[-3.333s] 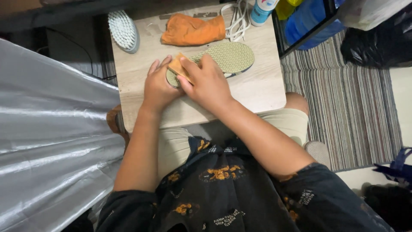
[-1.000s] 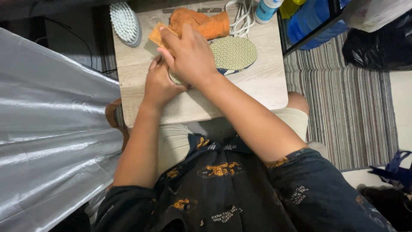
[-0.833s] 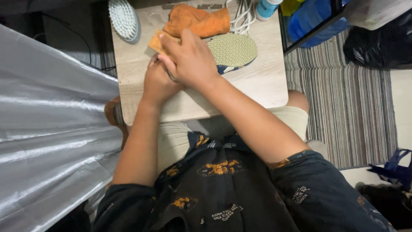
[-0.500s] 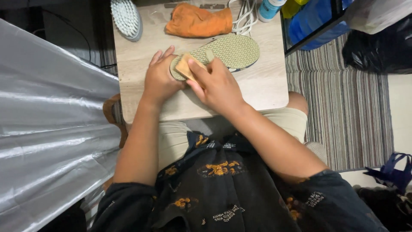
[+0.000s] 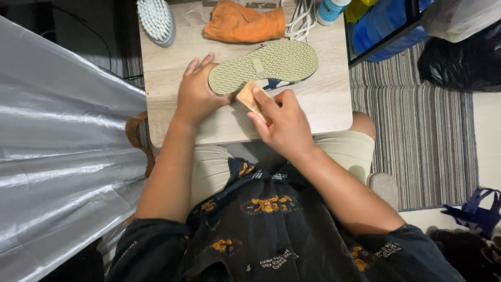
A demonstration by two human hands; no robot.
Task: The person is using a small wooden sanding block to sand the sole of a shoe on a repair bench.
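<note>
While left hand [image 5: 197, 94] steadies shoe [image 5: 266, 65], sponge [image 5: 249, 97] (tan) sits under right fingertips [image 5: 258, 93].

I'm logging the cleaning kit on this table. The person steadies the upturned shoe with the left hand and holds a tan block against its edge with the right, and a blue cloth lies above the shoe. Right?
Not quite: the cloth is orange, not blue, as the head view shows. The rest stands: the left hand steadies the upturned shoe, and the right hand holds the tan block against its edge.
</note>
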